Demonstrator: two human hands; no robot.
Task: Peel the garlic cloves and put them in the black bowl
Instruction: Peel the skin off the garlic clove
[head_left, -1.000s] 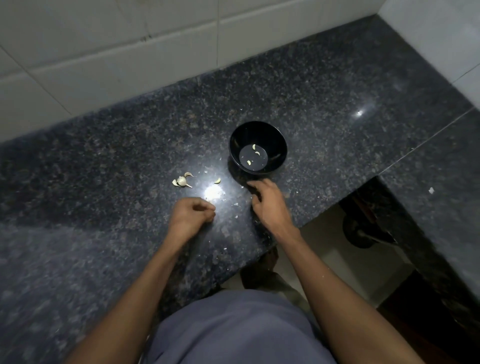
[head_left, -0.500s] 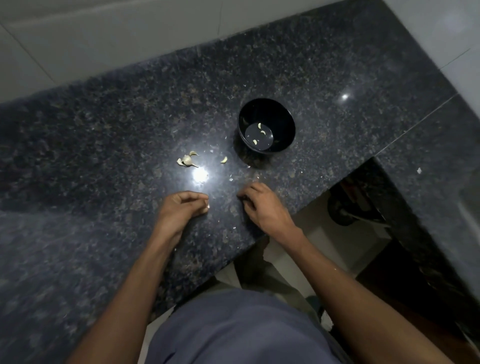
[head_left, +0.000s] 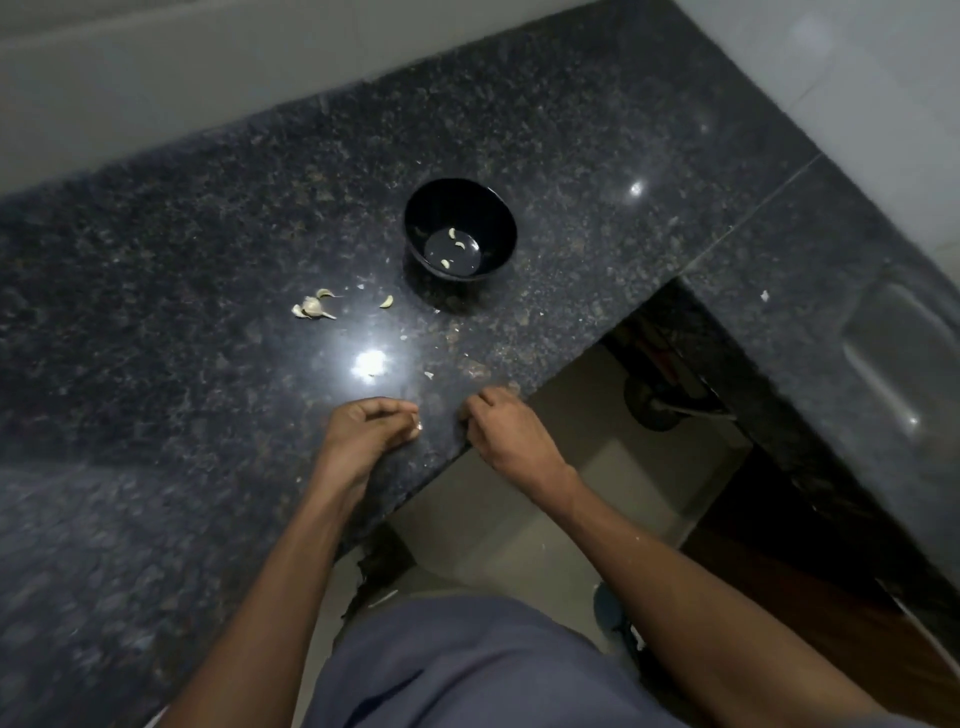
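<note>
The black bowl (head_left: 493, 218) stands on the dark granite counter (head_left: 208, 208), with three peeled cloves (head_left: 445, 263) on its bottom. To its left lie a small cluster of unpeeled garlic cloves (head_left: 311, 307) and a single clove (head_left: 386, 301). Near the counter's front edge, my left hand (head_left: 363, 431) pinches a small pale garlic clove (head_left: 418, 427) at its fingertips. My right hand (head_left: 506, 436) sits just to the right at the counter edge, its fingers curled down onto the stone with nothing visible in them.
Bits of garlic skin (head_left: 428, 374) lie scattered between the bowl and my hands. A bright light glare (head_left: 370, 362) marks the counter. The counter turns a corner at the right (head_left: 831, 260), with an open gap and floor (head_left: 597, 467) below.
Both hands have drawn back from near the bowl toward the counter's front edge. My right hand's fingers have curled in. The camera has tilted, so the bowl appears farther off.
</note>
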